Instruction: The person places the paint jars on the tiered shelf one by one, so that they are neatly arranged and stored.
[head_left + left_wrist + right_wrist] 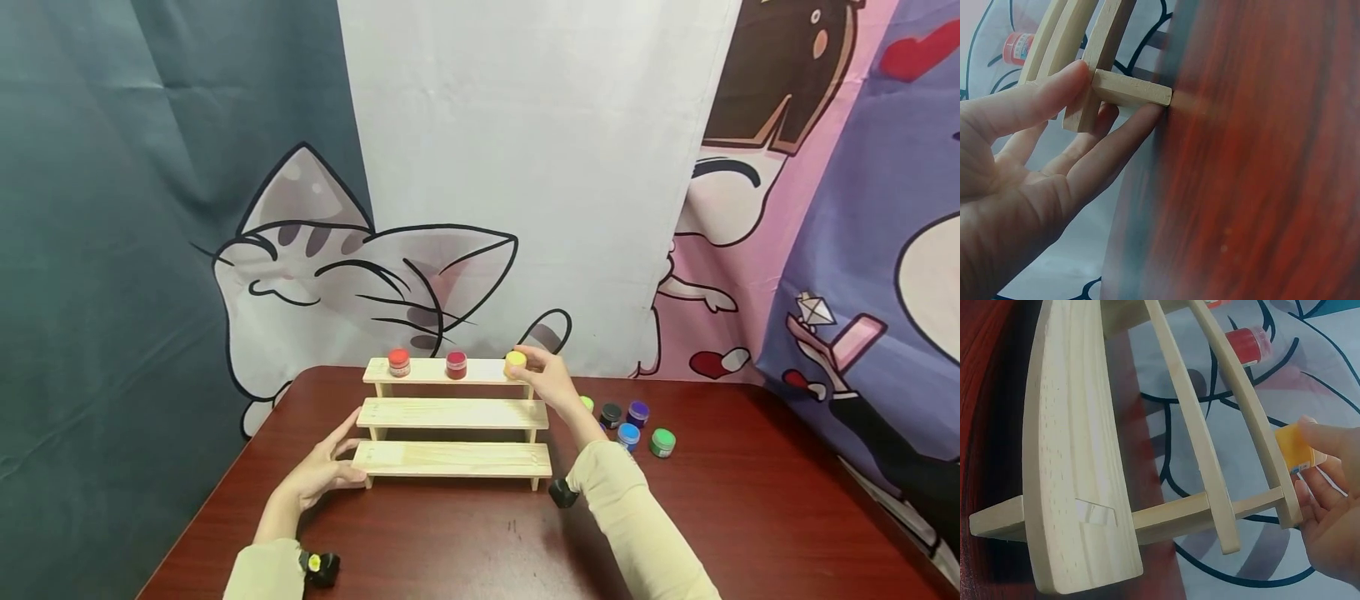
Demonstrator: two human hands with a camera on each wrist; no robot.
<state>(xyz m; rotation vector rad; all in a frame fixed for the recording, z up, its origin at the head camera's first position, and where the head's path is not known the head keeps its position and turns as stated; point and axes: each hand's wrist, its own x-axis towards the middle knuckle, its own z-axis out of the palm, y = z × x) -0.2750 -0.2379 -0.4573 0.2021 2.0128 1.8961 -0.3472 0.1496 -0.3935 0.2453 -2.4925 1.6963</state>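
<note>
A three-tier wooden display stand (453, 412) stands on the table. My left hand (322, 471) holds its left end low down; in the left wrist view the thumb (1063, 87) lies against a board's end, with the other fingers on the far side. On the top tier, my right hand (551, 379) pinches a small yellow paint jar (515, 363) at the right end. The right wrist view shows the yellow jar (1294, 447) at the board, between thumb and fingers. A red-orange jar (399, 362) and a dark red jar (456, 365) sit further left on that tier.
Right of the stand, several more paint jars are on the table, among them a green jar (662, 442), a blue jar (627, 436), a black jar (611, 415) and a purple jar (638, 413). My right forearm partly covers this group. A printed cloth (540, 167) hangs behind the table.
</note>
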